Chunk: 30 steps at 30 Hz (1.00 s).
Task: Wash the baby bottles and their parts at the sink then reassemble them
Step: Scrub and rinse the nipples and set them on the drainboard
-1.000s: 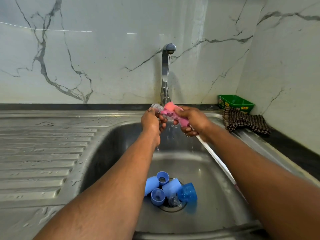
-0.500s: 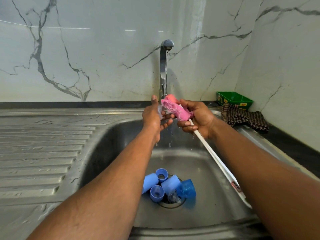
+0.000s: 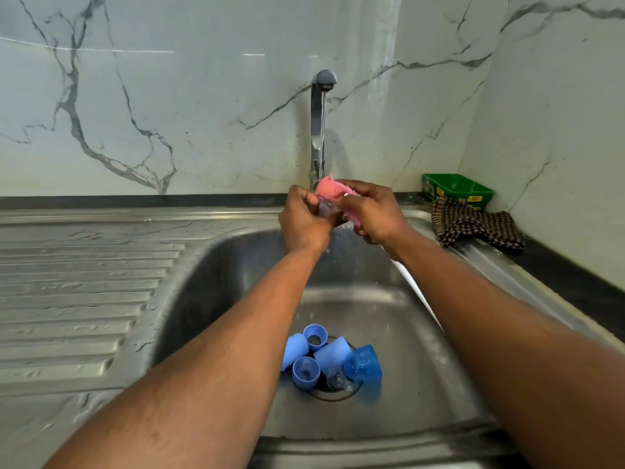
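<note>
Just above the middle of the frame, under the running tap (image 3: 323, 83), both hands meet in the stream. The left hand (image 3: 304, 221) has its fingers curled round a small clear part (image 3: 326, 208), seemingly a silicone teat, though it is too hidden to be sure. The right hand (image 3: 373, 211) is closed on the pink sponge head (image 3: 329, 191) of a bottle brush and works it against that clear piece; the brush's white handle (image 3: 422, 292) slants down toward the right of the frame behind the right forearm.

Low in the centre of the frame, clustered over the drain at the bottom of the steel sink (image 3: 209, 282), lie the other pieces: two pale blue caps (image 3: 333, 355) on their sides, two blue collar rings (image 3: 306, 372), a darker translucent blue cover (image 3: 363, 363) and another clear teat (image 3: 336, 380). I cannot tell from here which of them have already been scrubbed. No bottle bodies are in sight, and nothing stands on the ribbed draining board (image 3: 84, 292) at the left.

My reading is that the washing is in its early or middle stretch: one small part in hand, roughly half a dozen waiting in the basin, and the whole reassembly not yet begun. At the right edge, a checked cloth (image 3: 473, 228) lies on the bench beside a green soap tub (image 3: 456, 191)
</note>
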Each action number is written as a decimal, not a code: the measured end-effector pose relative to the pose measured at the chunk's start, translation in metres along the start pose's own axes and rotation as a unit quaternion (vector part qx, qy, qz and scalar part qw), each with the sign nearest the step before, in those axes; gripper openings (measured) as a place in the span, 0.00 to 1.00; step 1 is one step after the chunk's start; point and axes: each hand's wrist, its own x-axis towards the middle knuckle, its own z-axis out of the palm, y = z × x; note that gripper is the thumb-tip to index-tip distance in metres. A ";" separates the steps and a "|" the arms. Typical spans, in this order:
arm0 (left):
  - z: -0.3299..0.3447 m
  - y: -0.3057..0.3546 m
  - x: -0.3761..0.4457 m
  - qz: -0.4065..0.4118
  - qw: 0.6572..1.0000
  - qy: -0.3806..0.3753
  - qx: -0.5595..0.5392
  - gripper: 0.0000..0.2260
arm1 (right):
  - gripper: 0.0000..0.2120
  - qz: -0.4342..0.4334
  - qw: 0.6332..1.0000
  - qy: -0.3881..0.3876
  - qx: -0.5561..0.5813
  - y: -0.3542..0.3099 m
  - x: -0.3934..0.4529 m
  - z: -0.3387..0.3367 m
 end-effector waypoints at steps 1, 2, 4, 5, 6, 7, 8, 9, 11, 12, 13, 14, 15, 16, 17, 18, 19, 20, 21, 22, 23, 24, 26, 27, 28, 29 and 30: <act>-0.001 -0.003 0.001 0.002 1.000 0.002 0.003 0.22 | 0.13 -0.023 0.999 -0.008 -0.029 0.000 -0.001 0.001; -0.004 -0.006 0.001 0.002 1.000 0.001 0.007 0.22 | 0.10 -0.043 0.997 -0.021 -0.065 0.001 0.000 0.003; -0.010 -0.011 0.003 -0.003 1.000 -0.003 0.013 0.22 | 0.07 -0.059 0.989 -0.034 -0.129 0.005 0.004 0.004; -0.013 -0.013 0.005 -0.009 1.000 -0.007 0.015 0.22 | 0.08 -0.057 0.987 -0.029 -0.146 0.006 0.006 0.004; -0.014 -0.013 0.007 -0.018 1.000 -0.010 0.015 0.21 | 0.10 -0.055 0.987 -0.019 -0.152 0.007 0.009 0.003; -0.015 -0.014 0.008 -0.031 0.999 -0.014 0.014 0.21 | 0.12 -0.050 0.988 -0.012 -0.149 0.009 0.012 0.003; -0.015 -0.014 0.008 -0.043 0.999 -0.020 0.006 0.21 | 0.13 -0.046 0.989 -0.010 -0.141 0.009 0.013 0.002; -0.015 -0.016 0.009 -0.056 0.998 -0.033 -0.008 0.20 | 0.15 -0.040 0.990 -0.012 -0.133 0.009 0.014 0.002; -0.016 -0.018 0.009 -0.081 0.993 -0.071 -0.055 0.19 | 0.16 -0.033 0.991 -0.025 -0.131 0.009 0.012 0.002; -0.016 -0.018 0.007 -0.094 0.989 -0.091 -0.076 0.17 | 0.16 -0.036 0.989 -0.029 -0.140 0.011 0.011 0.002; -0.017 -0.017 0.006 -0.103 0.985 -0.103 -0.089 0.16 | 0.17 -0.041 0.987 -0.029 -0.155 0.012 0.011 0.002; -0.017 -0.016 0.005 -0.110 0.984 -0.104 -0.099 0.15 | 0.17 -0.048 0.984 -0.028 -0.168 0.013 0.012 0.001; -0.017 -0.013 0.004 -0.113 0.983 -0.094 -0.110 0.14 | 0.18 -0.053 0.983 -0.030 -0.170 0.013 0.012 0.001; -0.018 -0.013 0.004 -0.113 0.984 -0.076 -0.116 0.14 | 0.20 -0.057 0.984 -0.035 -0.164 0.013 0.012 0.001; -0.018 -0.013 0.005 -0.111 0.985 -0.057 -0.116 0.14 | 0.22 -0.059 0.984 -0.041 -0.163 0.014 0.013 0.001; -0.018 -0.013 0.006 -0.109 0.987 -0.043 -0.111 0.14 | 0.22 -0.063 0.982 -0.050 -0.174 0.015 0.014 0.002; -0.018 -0.015 0.007 -0.110 0.988 -0.033 -0.104 0.15 | 0.21 -0.064 0.977 -0.058 -0.196 0.014 0.015 0.003; -0.018 -0.016 0.006 -0.112 0.989 -0.023 -0.096 0.16 | 0.19 -0.063 0.971 -0.066 -0.219 0.013 0.015 0.004; -0.019 -0.016 0.006 -0.113 0.989 -0.010 -0.091 0.16 | 0.17 -0.059 0.967 -0.072 -0.238 0.011 0.015 0.004; -0.018 -0.016 0.006 -0.112 0.990 0.005 -0.085 0.16 | 0.15 -0.055 0.964 -0.076 -0.249 0.009 0.015 0.004; -0.017 -0.016 0.007 -0.108 0.991 0.022 -0.076 0.16 | 0.14 -0.052 0.963 -0.080 -0.252 0.006 0.014 0.003; -0.016 -0.015 0.008 -0.102 0.992 0.043 -0.064 0.16 | 0.13 -0.049 0.963 -0.084 -0.250 0.004 0.014 0.002; -0.016 -0.018 0.011 -0.095 0.990 0.094 -0.045 0.18 | 0.12 -0.035 0.964 -0.097 -0.247 -0.002 0.015 0.000; -0.018 -0.020 0.013 -0.092 0.988 0.115 -0.036 0.18 | 0.11 -0.027 0.963 -0.103 -0.248 -0.005 0.016 0.000; -0.019 -0.023 0.015 -0.090 0.988 0.124 -0.028 0.19 | 0.11 -0.025 0.962 -0.108 -0.251 -0.008 0.017 0.000; -0.020 -0.024 0.016 -0.088 0.988 0.121 -0.023 0.19 | 0.11 -0.029 0.960 -0.108 -0.257 -0.010 0.016 0.002; -0.020 -0.024 0.016 -0.086 0.990 0.109 -0.024 0.19 | 0.11 -0.038 0.959 -0.103 -0.262 -0.012 0.016 0.003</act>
